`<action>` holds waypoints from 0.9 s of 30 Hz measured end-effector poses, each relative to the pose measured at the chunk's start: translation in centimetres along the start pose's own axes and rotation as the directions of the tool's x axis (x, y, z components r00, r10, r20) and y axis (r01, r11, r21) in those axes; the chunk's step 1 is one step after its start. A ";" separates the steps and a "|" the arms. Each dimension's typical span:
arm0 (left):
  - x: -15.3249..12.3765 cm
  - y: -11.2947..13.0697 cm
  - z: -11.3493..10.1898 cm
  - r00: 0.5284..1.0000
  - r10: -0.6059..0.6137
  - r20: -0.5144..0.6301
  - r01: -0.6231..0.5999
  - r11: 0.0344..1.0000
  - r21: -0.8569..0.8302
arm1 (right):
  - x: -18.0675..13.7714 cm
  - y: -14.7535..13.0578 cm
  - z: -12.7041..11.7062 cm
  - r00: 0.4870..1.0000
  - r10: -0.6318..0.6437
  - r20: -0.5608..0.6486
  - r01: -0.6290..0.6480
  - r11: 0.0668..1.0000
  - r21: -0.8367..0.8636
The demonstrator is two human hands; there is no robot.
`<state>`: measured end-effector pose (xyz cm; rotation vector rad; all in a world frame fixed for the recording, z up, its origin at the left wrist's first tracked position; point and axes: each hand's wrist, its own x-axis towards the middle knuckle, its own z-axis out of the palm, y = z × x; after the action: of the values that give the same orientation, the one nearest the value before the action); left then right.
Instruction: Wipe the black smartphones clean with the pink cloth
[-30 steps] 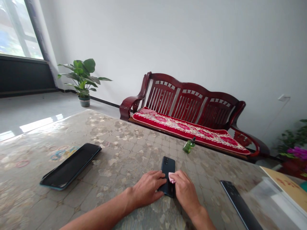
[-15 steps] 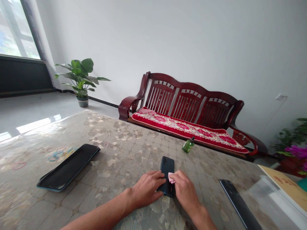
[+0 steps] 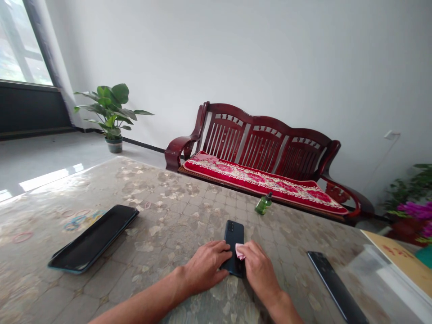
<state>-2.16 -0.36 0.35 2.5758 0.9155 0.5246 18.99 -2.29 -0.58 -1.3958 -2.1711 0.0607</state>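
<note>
On the table (image 3: 168,202), tablet (image 3: 93,237) lies left of phone (image 3: 232,231), bottle (image 3: 263,204) seemingly behind.

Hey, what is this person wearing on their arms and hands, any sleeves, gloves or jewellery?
The left arm and right arm are bare down to the picture's lower edge, with no sleeves in view. The left hand and right hand are ungloved; no watch, bracelet or ring shows.

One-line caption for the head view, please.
On a patterned table, the left hand steadies a dark phone while the right hand presses a pink cloth to it.
</note>
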 end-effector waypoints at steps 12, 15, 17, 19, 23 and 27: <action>0.1 -0.1 0.1 1.000 -0.004 0.000 0.004 1.000 0.011 | 2.2 0.3 0.6 0.999 0.049 -0.013 -0.049 0.999 -0.005; 0.0 -0.1 0.2 1.000 -0.003 0.003 0.002 1.000 0.010 | 0.3 -0.2 0.2 1.000 0.024 0.001 -0.024 1.000 0.008; 0.0 -0.1 0.3 1.000 0.000 0.000 0.000 1.000 0.011 | 0.2 -0.2 0.0 1.000 0.021 0.000 -0.021 1.000 0.017; 0.0 -0.1 0.3 1.000 0.000 -0.004 0.000 1.000 0.011 | 1.2 0.0 0.0 0.999 0.038 -0.005 -0.038 0.999 0.027; 0.0 -0.1 0.3 1.000 -0.008 -0.008 0.008 1.000 0.013 | 3.9 0.6 0.3 0.994 0.094 -0.053 -0.091 0.994 0.057; 0.0 -0.1 0.4 1.000 -0.026 -0.010 0.026 1.000 0.012 | 3.0 0.2 0.3 0.997 0.074 -0.033 -0.072 0.997 0.039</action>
<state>-2.06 -0.36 -0.06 2.5708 0.9570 0.5262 18.06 0.43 0.34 -1.4441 -2.0798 0.1034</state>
